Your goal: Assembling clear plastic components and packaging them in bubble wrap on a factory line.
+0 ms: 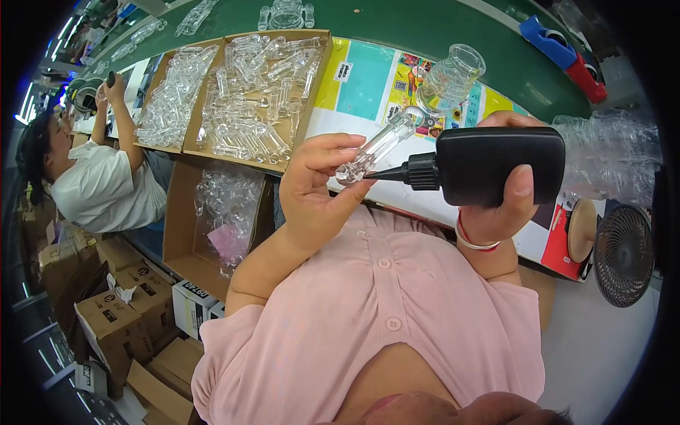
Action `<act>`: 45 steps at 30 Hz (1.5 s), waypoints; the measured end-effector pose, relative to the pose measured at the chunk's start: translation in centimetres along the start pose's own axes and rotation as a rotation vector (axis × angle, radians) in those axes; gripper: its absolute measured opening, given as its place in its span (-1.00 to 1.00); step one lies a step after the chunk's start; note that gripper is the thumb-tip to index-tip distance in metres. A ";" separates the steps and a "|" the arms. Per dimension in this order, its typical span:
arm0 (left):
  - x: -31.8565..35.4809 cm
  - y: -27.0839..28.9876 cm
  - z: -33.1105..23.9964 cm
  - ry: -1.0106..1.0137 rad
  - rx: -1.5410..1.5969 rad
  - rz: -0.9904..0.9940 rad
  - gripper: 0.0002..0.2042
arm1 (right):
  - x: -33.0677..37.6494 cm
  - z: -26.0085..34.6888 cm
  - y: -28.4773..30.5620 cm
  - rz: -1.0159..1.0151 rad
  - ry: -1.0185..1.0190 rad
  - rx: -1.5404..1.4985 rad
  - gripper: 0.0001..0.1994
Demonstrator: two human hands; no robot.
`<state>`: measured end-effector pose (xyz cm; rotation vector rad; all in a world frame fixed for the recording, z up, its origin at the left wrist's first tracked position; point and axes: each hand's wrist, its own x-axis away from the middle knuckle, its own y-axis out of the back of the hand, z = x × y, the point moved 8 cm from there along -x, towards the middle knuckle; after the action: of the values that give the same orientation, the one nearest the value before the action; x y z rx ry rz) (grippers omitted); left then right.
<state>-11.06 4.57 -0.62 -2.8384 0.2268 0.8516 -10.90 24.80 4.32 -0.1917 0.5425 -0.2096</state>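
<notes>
My left hand (316,190) is closed around a clear, ribbed tube-like piece (386,144), pinching its near end between thumb and fingers. In my right hand (489,218) lies a black squeeze bottle (500,167), tipped on its side with the cap toward the left. Its narrow black nozzle (387,174) meets the near end of the clear piece, close to my left thumb. Whether any liquid comes out is too small to tell. Just beyond the piece's far end stands a clear, round-bellied vessel (453,76); whether the two touch I cannot tell.
Cardboard trays (327,78) of clear tube pieces stand at left, above an open box (185,205) holding plastic bags. A tape dispenser (563,57) sits far right. Plastic-wrapped clear items (613,156) and a black fan (623,255) are at right. A co-worker (103,180) sits left.
</notes>
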 end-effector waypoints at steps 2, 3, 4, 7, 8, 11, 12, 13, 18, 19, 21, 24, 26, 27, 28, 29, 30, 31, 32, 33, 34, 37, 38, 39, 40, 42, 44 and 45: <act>0.1 0.0 0.0 0.000 0.019 -0.008 -0.60 | 0.2 0.6 -0.5 -0.016 0.008 0.042 -0.46; 0.2 0.0 0.0 0.003 0.017 -0.007 -0.60 | 0.4 0.8 -0.5 -0.028 0.021 0.083 -0.45; 0.2 0.0 -0.2 0.002 0.011 -0.009 -0.60 | 0.5 0.8 -0.6 -0.030 0.019 0.083 -0.45; 0.1 0.0 -0.5 -0.009 0.011 -0.004 -0.59 | 0.7 1.2 -0.6 -0.022 0.056 0.139 -0.45; 0.0 -0.1 -0.6 -0.017 0.013 0.001 -0.59 | 0.7 1.2 -0.7 -0.016 0.052 0.144 -0.44; -0.2 -0.2 -1.1 -0.056 -0.042 0.015 -0.59 | 0.8 1.2 -0.9 -0.003 0.029 0.131 -0.44; -0.2 -0.2 -1.1 -0.055 -0.042 0.015 -0.59 | 0.8 1.0 -1.1 0.004 0.011 0.113 -0.44; -0.2 -0.2 -1.1 -0.069 -0.054 0.016 -0.58 | 0.9 0.9 -1.1 0.004 0.010 0.112 -0.44; -0.3 -0.3 -1.3 -0.085 -0.083 0.028 -0.59 | 0.9 0.6 -1.1 -0.012 0.005 0.065 -0.47; -0.3 -0.1 -1.2 -0.089 -0.084 0.017 -0.59 | 0.9 0.5 -1.1 -0.013 0.004 0.064 -0.47; -0.3 0.1 -1.1 -0.093 -0.082 0.006 -0.59 | 0.8 0.2 -1.3 0.004 0.012 0.034 -0.48; -0.4 0.4 -1.5 -0.151 -0.184 0.008 -0.58 | 0.7 -0.2 -1.2 0.076 0.038 -0.091 -0.56; -0.4 0.6 -1.6 -0.174 -0.264 0.006 -0.59 | 0.5 -0.2 -1.1 0.097 0.022 -0.057 -0.57; -0.5 0.8 -1.6 -0.172 -0.265 0.004 -0.59 | 0.4 -0.2 -1.3 0.117 0.006 -0.023 -0.57; -0.5 0.8 -1.6 -0.171 -0.294 0.008 -0.59 | 0.3 -0.2 -1.4 0.118 0.004 -0.023 -0.57; -0.5 0.8 -1.6 -0.171 -0.325 0.010 -0.59 | 0.3 -0.2 -1.5 0.117 0.006 -0.024 -0.58; -0.5 0.9 -1.7 -0.170 -0.327 0.008 -0.59 | 0.2 -0.1 -1.5 0.116 0.008 -0.024 -0.60; -0.5 1.0 -1.7 -0.167 -0.354 -0.001 -0.59 | 0.1 -0.1 -1.6 0.119 0.007 -0.025 -0.60; -0.5 1.1 -1.7 -0.165 -0.382 -0.009 -0.60 | 0.1 0.1 -1.7 0.132 0.022 -0.017 -0.60; -0.6 1.1 -1.8 -0.165 -0.383 -0.011 -0.60 | 0.1 0.2 -1.7 0.145 0.038 -0.008 -0.61; -0.7 1.0 -1.8 -0.156 -0.408 -0.005 -0.60 | 0.1 0.2 -1.7 0.146 0.038 -0.009 -0.61; -0.9 0.8 -2.1 -0.144 -0.462 0.002 -0.62 | 0.3 0.6 -1.6 0.142 0.080 0.016 -0.60; -1.0 0.9 -2.1 -0.140 -0.492 0.002 -0.63 | 0.5 0.9 -1.6 0.127 0.108 0.146 -0.56; -1.0 0.9 -2.0 -0.140 -0.493 0.001 -0.63 | 0.6 1.3 -1.7 0.110 0.136 0.278 -0.49; -1.0 0.9 -1.9 -0.144 -0.512 0.010 -0.63 | 0.8 1.6 -2.0 0.140 0.143 0.281 -0.48; -1.2 0.8 -2.0 -0.155 -0.530 0.017 -0.63 | 0.8 2.6 -2.1 0.230 0.275 0.353 -0.48; -1.3 0.8 -1.9 -0.140 -0.544 0.021 -0.62 | 1.4 3.7 -3.0 0.349 0.416 0.361 -0.48; -1.5 0.7 -2.0 -0.143 -0.544 0.022 -0.62 | 1.5 4.0 -2.6 0.358 0.409 0.220 -0.44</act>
<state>-11.35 3.58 1.75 -3.2418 0.0037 1.2835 -7.96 22.41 7.57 0.1679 0.9420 0.0449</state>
